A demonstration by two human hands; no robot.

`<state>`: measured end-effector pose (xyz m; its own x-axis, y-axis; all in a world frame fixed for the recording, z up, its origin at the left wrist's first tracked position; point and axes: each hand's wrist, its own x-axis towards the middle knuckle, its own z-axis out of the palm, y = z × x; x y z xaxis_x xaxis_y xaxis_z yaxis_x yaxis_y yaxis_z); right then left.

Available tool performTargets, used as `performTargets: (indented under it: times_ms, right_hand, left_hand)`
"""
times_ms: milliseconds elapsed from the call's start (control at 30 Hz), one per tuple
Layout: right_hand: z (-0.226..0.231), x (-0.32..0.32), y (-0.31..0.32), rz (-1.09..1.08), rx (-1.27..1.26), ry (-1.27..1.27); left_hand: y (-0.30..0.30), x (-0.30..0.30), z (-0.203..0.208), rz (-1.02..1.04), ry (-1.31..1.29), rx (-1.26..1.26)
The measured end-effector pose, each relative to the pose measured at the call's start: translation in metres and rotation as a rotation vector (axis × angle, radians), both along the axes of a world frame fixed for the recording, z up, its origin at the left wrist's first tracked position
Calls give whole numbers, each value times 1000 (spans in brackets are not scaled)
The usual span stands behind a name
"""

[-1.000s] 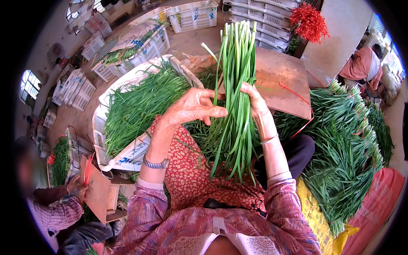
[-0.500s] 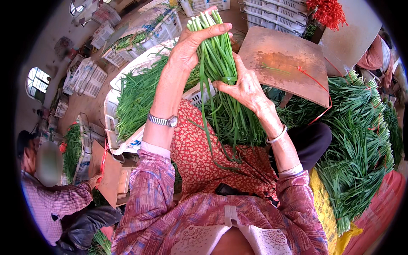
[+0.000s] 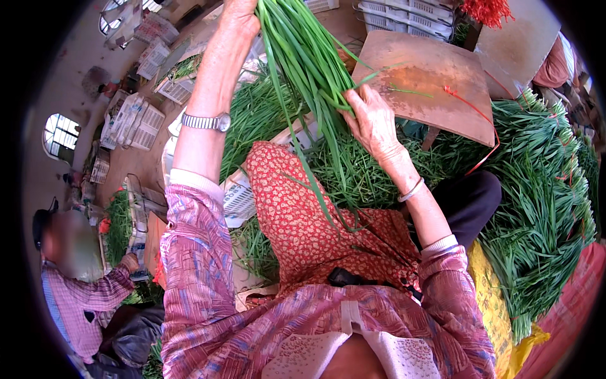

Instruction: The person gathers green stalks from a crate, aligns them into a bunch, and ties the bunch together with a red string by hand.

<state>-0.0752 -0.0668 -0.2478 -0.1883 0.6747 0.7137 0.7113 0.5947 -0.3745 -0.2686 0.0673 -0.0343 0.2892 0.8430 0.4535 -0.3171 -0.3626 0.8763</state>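
A bunch of long green garlic chives point(image 3: 309, 63) is raised over my lap, with loose leaves trailing down. My left hand point(image 3: 243, 14) is at the top edge, closed on the bunch's upper end; its fingers are mostly cut off by the frame. Lower on the bunch, my right hand point(image 3: 374, 120) pinches some leaves at its right side between thumb and fingers. More loose chives point(image 3: 259, 120) fill the white crate behind the bunch, and cut leaves point(image 3: 398, 161) lie heaped under my right hand.
A wooden board point(image 3: 435, 82) at the upper right carries a few leaves and a red tie point(image 3: 470, 106). Tied chives point(image 3: 530, 189) are piled at the right, beside a yellow sack point(image 3: 489, 303). At the left, another person point(image 3: 79, 290) sits near crates.
The bunch has moved up, its stem ends now out of frame. My left hand went up and left with it. My right hand shifted from gripping round the bunch to pinching leaves lower down.
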Motion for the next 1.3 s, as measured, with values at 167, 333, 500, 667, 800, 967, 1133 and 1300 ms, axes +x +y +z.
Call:
performTargets:
  times_ms: [167,333,500,667,800,967,1133,1300]
  right_hand:
    - [-127,54,-30,79,-935,-734]
    - [-32,68,-41,-79,-907,-530]
    - [35,89,-26,-42,-566,-141]
    - [15,58,-40,-162,-621,-678]
    - [95,45,-53,-64,-284,-99]
    - [131,53,-2,134,217,227]
    - [160,15,46,384,188,526]
    - [174,28,53,753,344,1036]
  left_hand:
    - [20,-13,51,-67,-190,91]
    - [-1,-15,56,54,5,268]
    - [-6,18,54,180,107,452]
    - [-2,4,68,217,94,444]
    - [-14,7,66,262,115,415]
    - [-34,58,69,238,235,572]
    - [-94,115,62,196,392,844]
    - [-125,170,68,-31,313,788]
